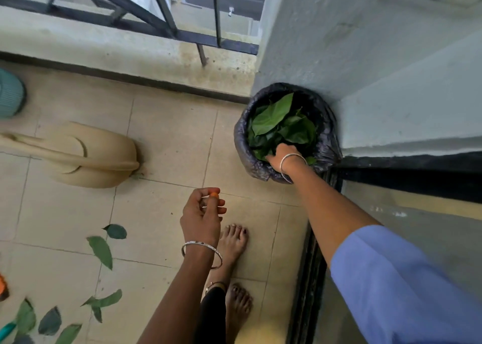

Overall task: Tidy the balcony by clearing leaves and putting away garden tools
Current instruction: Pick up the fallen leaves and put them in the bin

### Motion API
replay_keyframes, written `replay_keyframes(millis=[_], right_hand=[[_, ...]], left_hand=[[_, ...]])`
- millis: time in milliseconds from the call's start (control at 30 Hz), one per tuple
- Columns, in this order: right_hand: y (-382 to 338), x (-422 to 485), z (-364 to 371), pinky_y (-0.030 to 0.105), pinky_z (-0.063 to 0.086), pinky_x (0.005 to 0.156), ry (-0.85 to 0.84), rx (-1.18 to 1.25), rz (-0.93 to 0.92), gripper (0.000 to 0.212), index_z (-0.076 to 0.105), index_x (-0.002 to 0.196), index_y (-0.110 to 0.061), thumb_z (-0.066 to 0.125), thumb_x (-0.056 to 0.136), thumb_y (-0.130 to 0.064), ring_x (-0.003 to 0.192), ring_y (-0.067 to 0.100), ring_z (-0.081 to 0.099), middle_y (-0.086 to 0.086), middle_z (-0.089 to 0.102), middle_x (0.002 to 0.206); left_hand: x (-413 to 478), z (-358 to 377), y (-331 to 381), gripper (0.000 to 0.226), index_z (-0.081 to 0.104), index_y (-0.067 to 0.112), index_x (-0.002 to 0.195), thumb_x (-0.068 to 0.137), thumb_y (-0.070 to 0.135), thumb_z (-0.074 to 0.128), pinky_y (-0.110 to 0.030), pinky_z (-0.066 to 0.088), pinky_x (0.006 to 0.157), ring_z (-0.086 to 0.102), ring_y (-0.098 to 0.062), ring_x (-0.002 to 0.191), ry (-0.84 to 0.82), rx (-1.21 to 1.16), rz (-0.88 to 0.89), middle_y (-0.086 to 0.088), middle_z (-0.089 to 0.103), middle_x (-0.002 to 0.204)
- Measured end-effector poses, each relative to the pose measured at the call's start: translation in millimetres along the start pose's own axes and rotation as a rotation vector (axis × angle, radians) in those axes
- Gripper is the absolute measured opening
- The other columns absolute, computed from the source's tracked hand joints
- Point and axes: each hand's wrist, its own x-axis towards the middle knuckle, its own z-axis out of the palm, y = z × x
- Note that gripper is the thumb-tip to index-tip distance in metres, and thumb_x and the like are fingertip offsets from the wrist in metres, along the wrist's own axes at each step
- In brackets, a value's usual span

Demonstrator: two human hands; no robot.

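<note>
Floor leaves (100,251) are lying at 8 o'clock of the nearer left hand (200,213), fingers loosely curled and empty; right hand (283,154) is sitting in the bin (242,140), grip untellable.

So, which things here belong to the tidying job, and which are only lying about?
Belong to the job:
loose leaves on the floor
lined bin, with the right hand among the collected leaves
beige watering can

Only lying about:
teal pot at the left edge
balcony railing
</note>
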Motion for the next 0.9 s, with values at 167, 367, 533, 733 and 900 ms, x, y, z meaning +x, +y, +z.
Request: replay_keyframes(millis=[167, 367, 533, 733, 900], right_hand=[[0, -57, -12, 0.037, 0.048, 0.074, 0.23, -0.005, -0.004, 0.03, 0.066, 0.096, -0.003, 0.052, 0.095, -0.03, 0.096, 0.038, 0.063, 0.019, 0.065, 0.102], [-4, -168, -12, 0.036, 0.055, 0.079, 0.389, 0.358, -0.162, 0.02, 0.073, 0.102, -0.016, 0.057, 0.089, -0.017, 0.086, 0.029, 0.067, 0.01, 0.073, 0.09], [-27, -302, -16, 0.027, 0.052, 0.07, 0.434, 0.552, -0.35, 0.017, 0.073, 0.096, -0.019, 0.059, 0.089, -0.013, 0.075, 0.02, 0.068, 0.003, 0.072, 0.079], [-50, -442, -26, 0.026, 0.052, 0.071, 0.42, 0.627, -0.501, 0.02, 0.071, 0.09, -0.019, 0.055, 0.089, -0.007, 0.071, 0.015, 0.068, -0.006, 0.068, 0.069], [-75, -535, -21, 0.034, 0.056, 0.075, 0.327, 0.55, -0.627, 0.021, 0.067, 0.083, -0.03, 0.053, 0.086, -0.015, 0.072, 0.02, 0.07, -0.006, 0.07, 0.068]], left_hand=[[-19, -22, 19, 0.016, 0.068, 0.021, 0.095, 0.097, 0.016, 0.053, -0.033, 0.056, 0.064, 0.068, -0.012, 0.067, 0.045, -0.034, -0.002, -0.003, 0.071, 0.079], [-80, -61, 58, 0.017, 0.067, 0.02, 0.092, 0.096, 0.012, 0.052, -0.033, 0.055, 0.065, 0.065, -0.008, 0.061, 0.113, -0.139, 0.035, -0.006, 0.071, 0.079], [-166, -114, 82, 0.017, 0.067, 0.018, 0.092, 0.095, 0.01, 0.052, -0.032, 0.055, 0.066, 0.065, -0.008, 0.06, 0.187, -0.239, 0.068, -0.006, 0.07, 0.077], [-263, -195, 96, 0.018, 0.066, 0.018, 0.092, 0.094, 0.008, 0.051, -0.031, 0.052, 0.061, 0.064, -0.009, 0.057, 0.325, -0.369, 0.101, -0.005, 0.068, 0.074], [-334, -271, 83, 0.018, 0.065, 0.015, 0.092, 0.096, 0.007, 0.049, -0.026, 0.049, 0.056, 0.063, -0.013, 0.058, 0.491, -0.489, 0.118, -0.008, 0.067, 0.074]])
